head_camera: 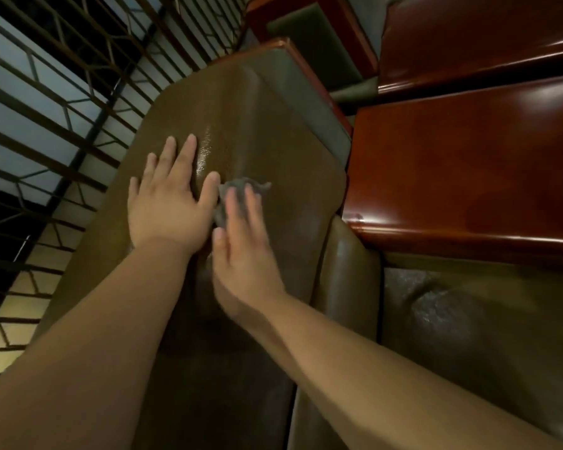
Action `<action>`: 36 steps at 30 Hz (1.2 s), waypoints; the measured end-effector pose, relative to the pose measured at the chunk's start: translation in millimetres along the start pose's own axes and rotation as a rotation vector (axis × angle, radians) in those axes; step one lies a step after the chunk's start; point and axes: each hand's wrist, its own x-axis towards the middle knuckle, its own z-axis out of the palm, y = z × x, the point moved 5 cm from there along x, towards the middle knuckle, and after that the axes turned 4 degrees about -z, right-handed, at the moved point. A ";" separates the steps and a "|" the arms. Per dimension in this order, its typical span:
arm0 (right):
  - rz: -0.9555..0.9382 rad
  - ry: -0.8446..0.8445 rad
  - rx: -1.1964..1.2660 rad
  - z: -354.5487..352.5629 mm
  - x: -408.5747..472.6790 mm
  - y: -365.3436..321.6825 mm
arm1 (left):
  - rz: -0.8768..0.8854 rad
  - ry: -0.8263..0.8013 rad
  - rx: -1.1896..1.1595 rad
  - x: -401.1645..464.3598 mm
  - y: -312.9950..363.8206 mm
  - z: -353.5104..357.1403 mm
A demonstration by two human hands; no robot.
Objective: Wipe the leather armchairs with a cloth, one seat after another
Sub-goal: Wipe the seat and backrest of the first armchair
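Head view. At frame centre, the right hand (244, 251) presses a small grey cloth (238, 193) flat against the olive-brown leather backrest (257, 131) of an armchair, fingers straight and close together, blurred. Immediately to its left, the left hand (166, 203) rests on the leather with fingers spread, holding nothing. Glossy red-brown wooden tabletops (468, 173) fill the upper right; a metal lattice railing (46, 108) fills the upper left. The cloth appears thin, light and limp, probably best controlled under a flat palm; the leather looks smooth and slippery.
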 end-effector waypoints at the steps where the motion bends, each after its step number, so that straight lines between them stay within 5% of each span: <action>1: -0.075 -0.037 -0.024 2.2 -2.5 -13.0 | 0.016 -0.037 -0.025 -2.3 -0.2 -2.4; 3: -0.070 -0.025 -0.083 -1.4 -6.0 8.1 | 0.048 -0.118 -0.077 -15.7 -5.0 -10.3; 7: 0.419 0.064 -0.111 -9.2 -45.1 115.2 | 0.071 -0.209 -0.046 -103.7 -56.2 -26.6; 10: 0.639 0.111 -0.005 -9.7 -59.5 117.5 | 0.087 -0.187 0.018 -149.9 -88.6 -24.2; 13: 0.288 0.135 0.088 5.0 -50.6 27.9 | 0.097 -0.109 0.021 -151.2 -92.7 -14.6; 16: -0.132 -0.064 0.037 32.2 -66.1 -45.8 | 0.112 -0.068 -0.014 -150.7 -93.3 -9.3; 19: -0.178 0.006 -0.071 28.4 -63.8 -15.2 | 0.111 -0.040 -0.061 -152.9 -94.7 -10.7; 22: 0.267 0.163 -0.043 17.4 -74.1 74.9 | 0.109 -0.015 -0.071 -152.9 -92.7 -11.3; 25: 0.689 0.118 0.070 12.9 -94.6 122.8 | 0.109 0.000 -0.065 -153.5 -93.3 -9.7; 28: 0.370 0.158 0.134 21.5 -81.5 47.2 | 0.119 0.005 -0.074 -151.7 -95.7 -8.1; 31: -0.096 -0.028 0.042 49.8 -87.5 -55.7 | 0.160 -0.004 -0.068 -151.5 -98.5 -7.3; 36: -0.129 0.053 -0.043 43.7 -96.8 -19.0 | 0.134 0.039 -0.136 -156.0 -96.3 -12.1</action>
